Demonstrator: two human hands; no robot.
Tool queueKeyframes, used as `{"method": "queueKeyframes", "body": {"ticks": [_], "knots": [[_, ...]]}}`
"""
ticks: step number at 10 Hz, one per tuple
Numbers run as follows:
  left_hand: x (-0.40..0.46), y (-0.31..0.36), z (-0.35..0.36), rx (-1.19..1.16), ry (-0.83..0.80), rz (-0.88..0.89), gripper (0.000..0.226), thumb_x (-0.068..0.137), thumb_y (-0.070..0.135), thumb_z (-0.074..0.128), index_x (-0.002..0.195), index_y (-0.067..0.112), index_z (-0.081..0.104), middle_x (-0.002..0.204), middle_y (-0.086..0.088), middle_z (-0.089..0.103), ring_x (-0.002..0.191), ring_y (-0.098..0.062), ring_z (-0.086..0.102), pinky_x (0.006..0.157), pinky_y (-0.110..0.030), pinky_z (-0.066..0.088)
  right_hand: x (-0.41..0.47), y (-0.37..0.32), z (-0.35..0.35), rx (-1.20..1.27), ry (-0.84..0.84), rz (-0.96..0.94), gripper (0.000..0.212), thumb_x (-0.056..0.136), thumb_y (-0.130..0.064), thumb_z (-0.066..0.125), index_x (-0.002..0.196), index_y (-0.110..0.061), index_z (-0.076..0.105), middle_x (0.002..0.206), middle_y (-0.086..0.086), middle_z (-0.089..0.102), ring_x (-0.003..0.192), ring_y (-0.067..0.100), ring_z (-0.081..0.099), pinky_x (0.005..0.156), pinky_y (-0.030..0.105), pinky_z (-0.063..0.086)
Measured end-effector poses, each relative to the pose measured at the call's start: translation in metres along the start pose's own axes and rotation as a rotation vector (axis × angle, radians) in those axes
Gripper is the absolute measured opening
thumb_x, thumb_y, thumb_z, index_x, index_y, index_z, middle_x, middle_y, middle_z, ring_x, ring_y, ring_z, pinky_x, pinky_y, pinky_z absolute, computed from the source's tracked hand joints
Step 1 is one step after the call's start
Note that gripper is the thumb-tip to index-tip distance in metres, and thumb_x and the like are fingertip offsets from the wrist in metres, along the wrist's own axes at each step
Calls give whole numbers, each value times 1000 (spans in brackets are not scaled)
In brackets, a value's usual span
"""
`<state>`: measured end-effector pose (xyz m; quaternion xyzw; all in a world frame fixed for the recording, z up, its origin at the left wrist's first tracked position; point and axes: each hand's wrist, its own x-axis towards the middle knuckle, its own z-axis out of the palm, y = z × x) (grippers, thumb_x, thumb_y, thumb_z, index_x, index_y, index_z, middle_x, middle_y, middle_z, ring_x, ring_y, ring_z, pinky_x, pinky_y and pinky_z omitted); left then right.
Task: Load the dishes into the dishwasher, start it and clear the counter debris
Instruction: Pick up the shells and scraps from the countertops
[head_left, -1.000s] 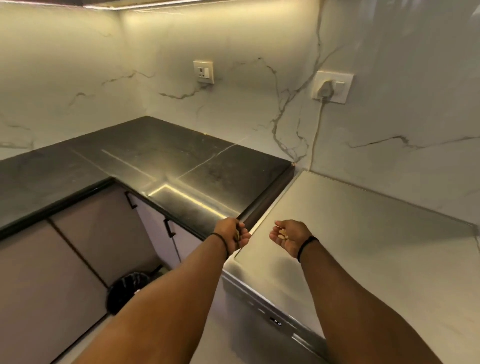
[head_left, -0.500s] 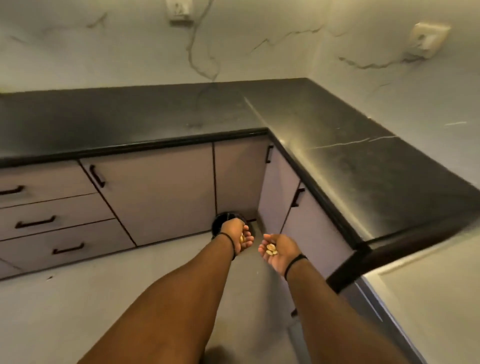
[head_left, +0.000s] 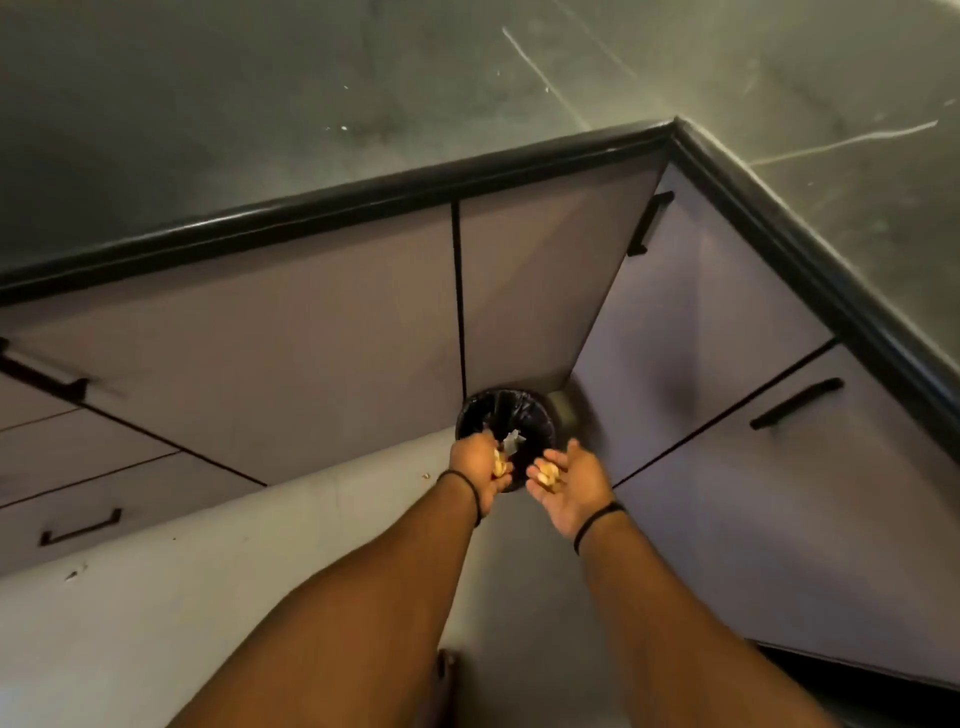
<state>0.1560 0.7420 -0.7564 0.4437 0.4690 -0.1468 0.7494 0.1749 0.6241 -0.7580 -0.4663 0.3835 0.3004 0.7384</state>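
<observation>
Both my arms reach down over a small round bin (head_left: 524, 415) lined with a black bag, standing on the floor in the cabinet corner. My left hand (head_left: 478, 465) is curled round several pale yellow scraps of debris (head_left: 500, 464) and is turned inward above the bin's rim. My right hand (head_left: 569, 486) is palm up with fingers cupped, and a few more scraps (head_left: 546, 474) lie in it. Something pale lies inside the bin.
The black L-shaped counter (head_left: 363, 104) wraps the corner above grey cabinet doors (head_left: 291, 343) with black handles. Drawers (head_left: 78, 499) are at the left. A few crumbs (head_left: 427, 475) lie on the light floor near the bin.
My view has tipped further down and closer to the corner. Both hands have moved forward from short of the bin to right over its opening, still carrying the scraps.
</observation>
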Motion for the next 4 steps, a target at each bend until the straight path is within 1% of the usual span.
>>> {"method": "queueKeyframes", "body": {"ticks": [1, 2, 3, 4], "knots": [[74, 26, 2, -1, -66, -82, 74, 88, 73, 31, 134, 19, 52, 131, -8, 60, 113, -31, 59, 98, -52, 45, 27, -29, 24, -46, -3, -6, 59, 101, -49, 29, 142, -8, 40, 135, 6, 48, 134, 30, 39, 109, 43, 29], [73, 41, -1, 29, -27, -78, 68, 94, 64, 33, 145, 19, 38, 148, -7, 42, 132, -35, 43, 110, -52, 33, 53, -31, 21, -106, 69, 4, 62, 101, -49, 32, 149, -11, 27, 155, 6, 28, 144, 29, 21, 115, 45, 19], [82, 30, -8, 121, 44, -100, 64, 99, 56, 32, 149, 16, 31, 153, -9, 33, 137, -33, 36, 109, -46, 31, 64, -10, 6, -128, 128, 86, 75, 96, -57, 38, 152, -12, 18, 159, 6, 15, 146, 31, 12, 117, 47, 17], [84, 21, -8, 174, 68, -151, 66, 99, 55, 33, 150, 14, 29, 153, -12, 33, 135, -35, 39, 109, -49, 31, 56, 5, -7, -158, 174, 109, 75, 95, -58, 39, 149, -8, 27, 157, 10, 23, 143, 32, 22, 115, 46, 23]]}}
